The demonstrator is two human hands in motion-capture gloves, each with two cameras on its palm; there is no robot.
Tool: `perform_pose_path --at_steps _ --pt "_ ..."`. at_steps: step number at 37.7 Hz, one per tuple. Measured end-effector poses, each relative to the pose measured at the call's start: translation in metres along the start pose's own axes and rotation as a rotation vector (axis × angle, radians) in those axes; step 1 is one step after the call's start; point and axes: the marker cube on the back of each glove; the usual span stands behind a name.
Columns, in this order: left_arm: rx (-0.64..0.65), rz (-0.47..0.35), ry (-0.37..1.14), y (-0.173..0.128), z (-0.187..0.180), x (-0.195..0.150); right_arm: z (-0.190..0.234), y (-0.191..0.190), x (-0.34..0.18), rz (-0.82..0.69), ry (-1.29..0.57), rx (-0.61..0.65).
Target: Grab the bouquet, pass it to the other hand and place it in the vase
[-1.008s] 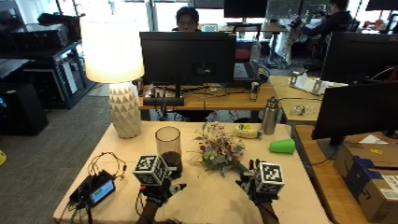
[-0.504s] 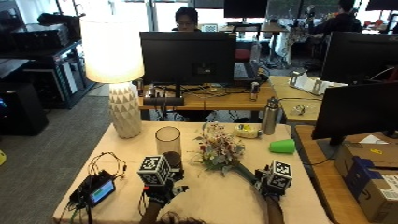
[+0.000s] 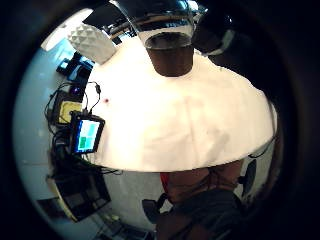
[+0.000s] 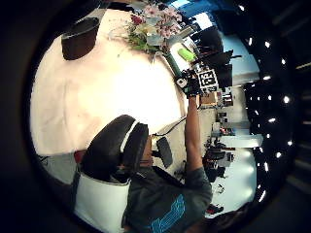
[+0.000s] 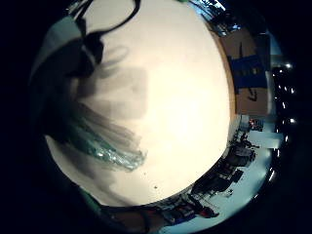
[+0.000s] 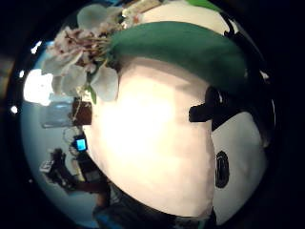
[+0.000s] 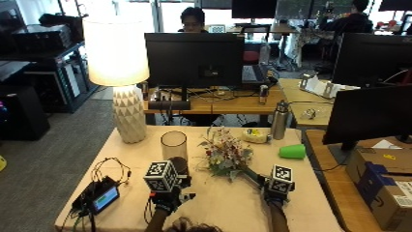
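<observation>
- Bouquet point(image 7: 227, 153): lies on the counter point(image 7: 219, 208) near its middle, blooms toward 11 o'clock and wrapped stem trailing toward 5 o'clock, where it meets the right hand point(image 7: 275, 187).
- Right hand: set at the stem end of the bouquet. Its thumb-side palm view shows the green wrap point(image 6: 181, 50) close across the palm with the blooms beyond; whether the fingers have closed on the stem cannot be told.
- Vase point(image 7: 173, 146): a clear glass cylinder with a dark base, upright at 9 o'clock from the bouquet, just beside the blooms and apart from them.
- Left hand point(image 7: 169, 195): hovers over the counter at 6 o'clock from the vase and touches nothing; its finger posture cannot be told.
- Step in hand, as judged: taking hold of the bouquet. It is best gripped low on the wrap, leaving stem free for the left hand to take over, and lifted with the blooms clear of the vase rim.
- Surroundings: a white lamp point(image 7: 127, 77) at 10 o'clock of the vase, a green cup point(image 7: 293, 151) at 3 o'clock of the bouquet, and a small screen device point(image 7: 103, 197) with cables at the counter's left edge.
</observation>
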Motion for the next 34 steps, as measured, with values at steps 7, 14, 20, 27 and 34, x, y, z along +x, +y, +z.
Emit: perform_pose_path --at_steps 7,14,20,27,34 --pt "0.021 0.001 0.007 -0.003 -0.002 -0.005 -0.002 0.013 -0.006 0.042 0.056 0.065" --pt "0.05 0.011 0.011 -0.007 -0.01 -0.008 0.0 0.004 -0.007 0.041 0.006 0.174" --pt "0.061 0.034 0.013 -0.009 -0.032 0.001 -0.022 0.01 -0.009 0.057 -0.09 0.241" --pt "0.111 0.12 0.08 -0.02 -0.059 0.032 -0.066 0.025 -0.022 0.044 -0.38 0.35" --pt "0.111 0.192 0.227 -0.033 -0.068 0.068 -0.109 0.054 -0.046 -0.013 -0.715 0.39"
